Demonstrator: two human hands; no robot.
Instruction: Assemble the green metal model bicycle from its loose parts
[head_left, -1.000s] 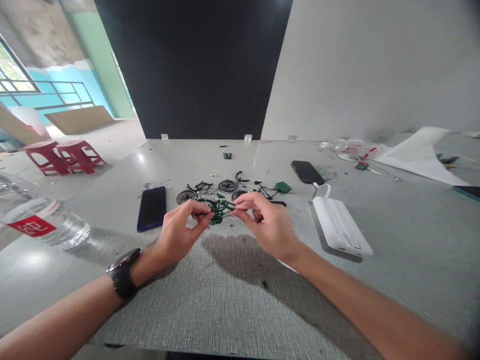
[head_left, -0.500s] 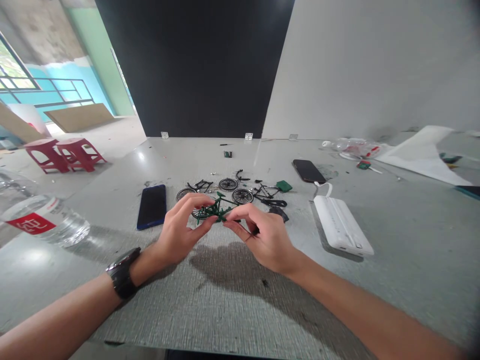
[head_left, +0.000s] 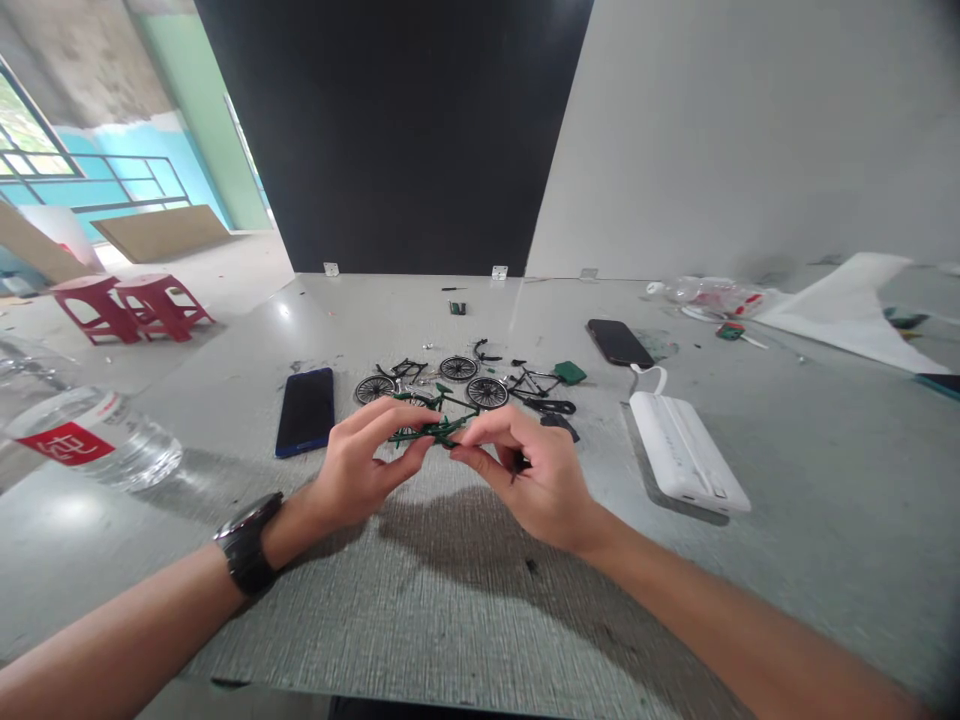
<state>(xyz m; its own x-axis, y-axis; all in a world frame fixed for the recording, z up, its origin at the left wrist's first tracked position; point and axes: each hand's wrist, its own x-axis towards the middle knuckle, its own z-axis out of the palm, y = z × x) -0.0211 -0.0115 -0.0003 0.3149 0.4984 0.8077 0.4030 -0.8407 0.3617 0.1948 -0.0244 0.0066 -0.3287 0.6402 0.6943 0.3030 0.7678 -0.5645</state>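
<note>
Between my fingertips, low over the table, is a small green model bicycle frame (head_left: 444,428). My left hand (head_left: 371,450) pinches its left side with thumb and fingers. From the other side, my right hand (head_left: 525,465) grips its right end between thumb and forefinger. The fingers hide part of the frame. Just beyond my hands lie loose model parts: a spoked wheel (head_left: 457,368), another wheel (head_left: 487,392), a black bicycle frame (head_left: 534,381), a smaller black frame (head_left: 407,371), and a green piece (head_left: 570,373).
A blue-edged phone (head_left: 305,412) lies left of my hands, with a water bottle (head_left: 97,440) further left. To the right are a white power bank (head_left: 686,450) and a black phone (head_left: 619,342). A crumpled plastic bottle (head_left: 712,293) lies at the back right.
The green frame has tilted flatter between my fingers, and my left fingers have shifted slightly right over it. The other things on the table lie as before.
</note>
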